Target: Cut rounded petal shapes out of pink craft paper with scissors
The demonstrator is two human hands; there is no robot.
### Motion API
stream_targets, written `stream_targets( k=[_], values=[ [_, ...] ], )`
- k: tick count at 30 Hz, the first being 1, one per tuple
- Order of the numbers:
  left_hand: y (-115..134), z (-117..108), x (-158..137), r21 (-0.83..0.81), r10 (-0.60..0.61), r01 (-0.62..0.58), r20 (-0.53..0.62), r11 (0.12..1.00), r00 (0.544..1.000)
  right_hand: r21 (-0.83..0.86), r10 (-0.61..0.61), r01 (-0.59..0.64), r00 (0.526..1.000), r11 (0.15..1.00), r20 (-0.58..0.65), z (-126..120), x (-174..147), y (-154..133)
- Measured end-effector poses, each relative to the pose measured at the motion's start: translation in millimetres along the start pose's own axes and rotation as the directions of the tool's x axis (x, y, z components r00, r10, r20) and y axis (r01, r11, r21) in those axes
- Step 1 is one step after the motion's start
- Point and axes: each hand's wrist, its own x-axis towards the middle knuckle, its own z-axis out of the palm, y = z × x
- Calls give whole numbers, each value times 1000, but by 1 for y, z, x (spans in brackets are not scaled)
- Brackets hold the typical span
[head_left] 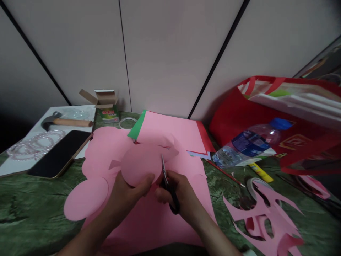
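Between my hands is a rounded piece of pink paper (141,161), held up over larger pink sheets. My left hand (130,188) grips its lower edge, thumb on top and fingers underneath. In my right hand (177,190) are black-handled scissors (173,199), their blades at the paper's right edge. A narrow offcut (170,153) of pink paper sticks out beside the blade tips. A pink paper oval (86,198) lies to the left of my left forearm, and a scalloped pink shape (99,153) lies behind it.
Pink scraps (269,217) lie at the right, near a yellow tube (261,172). A water bottle (249,144) leans against a red bag (229,117). On the left are a phone (61,153), a hammer (71,122), beads (37,144) and a small box (108,113). Coloured sheets (173,129) lie behind.
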Motion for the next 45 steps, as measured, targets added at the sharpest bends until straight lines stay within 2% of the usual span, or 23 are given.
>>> stream_targets(
  k=[19,23,26,32,39,45],
  values=[
    [1,0,2,-10,-23,22,-38,1000,999,-56,12,-13,1000,998,-12,0,-1,-2],
    [-2,1,4,-84,10,-14,-43,996,999,-56,21,-21,1000,998,-5,2,-3,-1],
    [-1,1,2,-130,-7,-2,-70,992,998,-30,11,-10,999,999,33,5,-3,2],
    [8,2,-4,14,-36,37,-67,999,997,3,-12,12,999,1000,32,6,-2,3],
    [17,7,-7,-49,-71,66,-121,997,990,-25,-70,71,997,997,33,4,-1,-4],
    [15,6,-8,-66,-79,74,-82,995,993,-53,-59,61,998,997,33,4,-1,-4]
  ],
)
